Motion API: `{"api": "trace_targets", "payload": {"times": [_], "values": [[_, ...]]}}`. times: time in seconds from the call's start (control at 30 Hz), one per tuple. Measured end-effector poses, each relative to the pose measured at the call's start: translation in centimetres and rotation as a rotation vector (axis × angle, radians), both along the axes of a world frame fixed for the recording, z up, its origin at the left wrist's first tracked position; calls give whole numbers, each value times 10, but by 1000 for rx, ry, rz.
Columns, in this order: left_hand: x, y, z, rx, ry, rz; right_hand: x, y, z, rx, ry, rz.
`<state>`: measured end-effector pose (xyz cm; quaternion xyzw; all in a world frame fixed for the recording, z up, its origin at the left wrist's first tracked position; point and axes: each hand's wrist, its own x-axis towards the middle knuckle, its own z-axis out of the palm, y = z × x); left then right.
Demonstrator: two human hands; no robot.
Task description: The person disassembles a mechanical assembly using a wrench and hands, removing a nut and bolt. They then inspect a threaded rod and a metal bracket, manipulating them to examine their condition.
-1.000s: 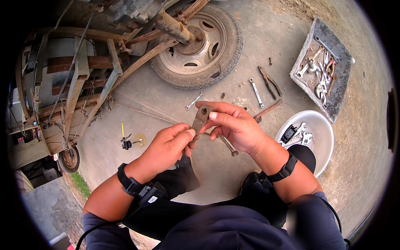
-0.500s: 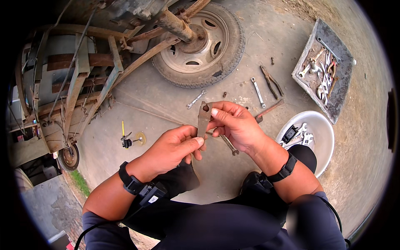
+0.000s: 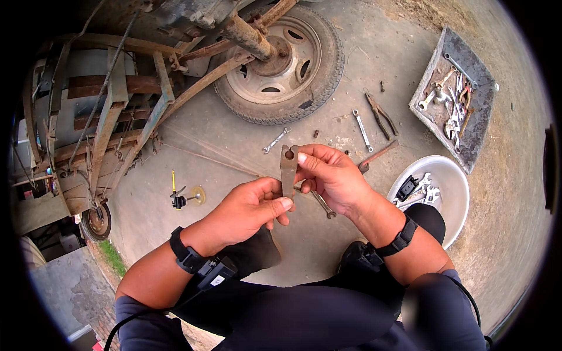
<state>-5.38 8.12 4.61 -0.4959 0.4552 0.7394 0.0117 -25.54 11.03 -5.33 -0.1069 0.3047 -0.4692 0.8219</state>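
Both hands hold a flat, worn metal piece (image 3: pixel 288 169) upright in front of me. It has a round hole near its top end and narrows toward the bottom. My left hand (image 3: pixel 252 206) pinches the lower end between thumb and fingers. At the upper right edge, beside the hole, my right hand (image 3: pixel 331 172) grips it with thumb and forefinger. Below the right hand a combination wrench (image 3: pixel 324 205) lies on the concrete, partly covered by the fingers. A rusty-handled tool (image 3: pixel 379 156) rests just right of that hand.
A wheel (image 3: pixel 319 76) and rusty vehicle frame (image 3: pixel 105 126) fill the far left. Wrenches (image 3: pixel 362 130) (image 3: pixel 276 140) and pliers (image 3: pixel 381 116) lie about. At right stand a metal tray (image 3: pixel 422 73) of tools and a white basin (image 3: pixel 459 193). A small yellow-and-black device (image 3: pixel 177 200) sits left.
The metal piece has turned slightly, showing more of its flat face, and its lower end has shifted right. My left hand has moved a little right with it.
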Motion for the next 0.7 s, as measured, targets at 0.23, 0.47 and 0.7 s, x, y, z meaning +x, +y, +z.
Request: {"api": "trace_targets", "payload": {"times": [0.23, 0.47, 0.7], "values": [[-2, 2, 0, -3, -1, -4, -1, 2, 5, -21, 11, 2], [-5, 4, 2, 4, 3, 28, -3, 3, 8, -15, -7, 8], [-8, 6, 1, 0, 8, 61, -6, 5, 11, 38, -94, -35]]}}
